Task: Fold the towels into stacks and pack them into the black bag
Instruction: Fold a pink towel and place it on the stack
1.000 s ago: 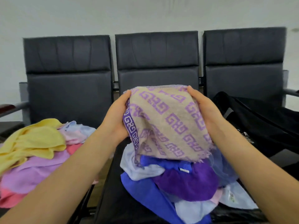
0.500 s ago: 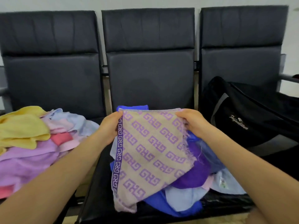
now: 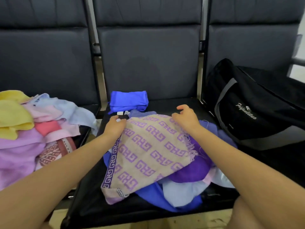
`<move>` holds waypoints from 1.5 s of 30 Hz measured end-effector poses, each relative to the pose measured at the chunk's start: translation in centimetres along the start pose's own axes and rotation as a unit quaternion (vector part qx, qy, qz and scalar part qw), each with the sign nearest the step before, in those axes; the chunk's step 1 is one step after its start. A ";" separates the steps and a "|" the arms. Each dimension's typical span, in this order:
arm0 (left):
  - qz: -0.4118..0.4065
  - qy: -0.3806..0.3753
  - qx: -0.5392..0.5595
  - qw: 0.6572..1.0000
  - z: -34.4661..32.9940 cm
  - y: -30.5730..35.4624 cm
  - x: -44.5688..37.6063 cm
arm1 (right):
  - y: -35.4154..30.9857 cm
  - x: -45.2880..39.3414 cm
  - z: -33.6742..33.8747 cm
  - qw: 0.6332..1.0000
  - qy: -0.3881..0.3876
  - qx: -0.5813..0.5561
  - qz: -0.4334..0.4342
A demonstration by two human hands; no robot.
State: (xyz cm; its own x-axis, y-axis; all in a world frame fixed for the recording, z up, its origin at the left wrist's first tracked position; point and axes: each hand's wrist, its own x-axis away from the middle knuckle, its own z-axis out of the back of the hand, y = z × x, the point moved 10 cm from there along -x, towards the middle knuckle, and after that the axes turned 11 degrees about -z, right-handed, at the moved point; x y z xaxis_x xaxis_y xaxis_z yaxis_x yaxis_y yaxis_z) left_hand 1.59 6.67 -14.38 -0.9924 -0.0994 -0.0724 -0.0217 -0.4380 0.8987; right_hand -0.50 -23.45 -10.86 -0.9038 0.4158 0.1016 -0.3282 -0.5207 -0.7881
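Note:
A beige towel with a purple key pattern [image 3: 148, 151] lies spread over a loose heap of blue, purple and pale towels [image 3: 181, 190] on the middle seat. My left hand [image 3: 115, 126] pinches its far left corner, fingers curled down on the cloth. At the far right corner is my right hand [image 3: 186, 118]; its fingers are loosely bent and lifted, with nothing held. A folded blue towel [image 3: 128, 100] sits at the back of the same seat. The black bag [image 3: 247, 111] stands on the right seat, gaping at the top.
On the left seat is a jumble of unfolded towels [image 3: 24, 129] in yellow, pink, lilac and light blue. Dark chair backs [image 3: 148, 60] close off the far side. Bare seat [image 3: 166, 104] shows beside the folded blue towel.
Both hands lowered the patterned towel from chest height onto the heap and spread it flat. My right hand has let go of its corner. The view tilted downward.

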 end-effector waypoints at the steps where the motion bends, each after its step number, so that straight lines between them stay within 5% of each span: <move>1: -0.006 0.002 -0.024 1.000 0.1 0.1 0.4 | -0.3 0.5 0.5 1.000 0.005 -0.001 0.010; 7: -0.205 -0.042 -0.156 0.965 1.4 4.4 5.6 | -1.6 4.6 1.5 0.998 -0.038 0.002 0.051; 11: -0.348 -0.207 -0.154 0.902 -0.3 8.0 12.7 | -3.3 9.7 1.8 0.983 -0.086 0.038 0.155; 16: -0.382 -0.329 -0.179 0.845 -0.1 6.8 18.3 | -2.2 18.3 -2.2 0.889 -0.289 0.199 0.295; 19: -0.381 -0.351 -0.189 0.834 0.9 5.2 19.4 | -0.4 19.3 -4.0 0.838 -0.277 0.310 0.353; 22: -0.408 -0.352 -0.271 0.797 1.2 3.4 19.4 | -1.2 18.2 -3.4 0.861 -0.221 0.299 0.346; 25: -0.393 -0.310 -0.267 0.823 2.1 3.5 18.4 | -1.7 17.5 -2.9 0.874 -0.191 0.310 0.323; 30: -0.310 -0.200 -0.012 0.930 4.4 6.6 16.7 | -4.2 20.0 -3.6 0.913 -0.218 0.129 0.320; 37: -0.326 -0.097 0.068 0.938 5.7 11.0 16.2 | -7.3 22.3 -3.7 0.925 -0.203 -0.091 0.309; 42: -0.319 -0.045 0.084 0.943 6.2 11.7 15.2 | -9.0 21.7 -2.7 0.920 -0.185 -0.123 0.322; 45: -0.308 -0.029 0.109 0.945 6.1 11.9 14.7 | -10.8 22.4 -0.3 0.905 -0.088 -0.120 0.400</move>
State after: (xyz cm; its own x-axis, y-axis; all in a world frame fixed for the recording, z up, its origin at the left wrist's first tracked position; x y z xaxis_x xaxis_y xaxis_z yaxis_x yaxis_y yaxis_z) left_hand -14.04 5.49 -2.11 -0.7878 0.1670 -0.5928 -0.6159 -0.2021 0.7615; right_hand -17.09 -8.27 -0.24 -0.8626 -0.1578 -0.4806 0.4994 -0.4169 -0.7595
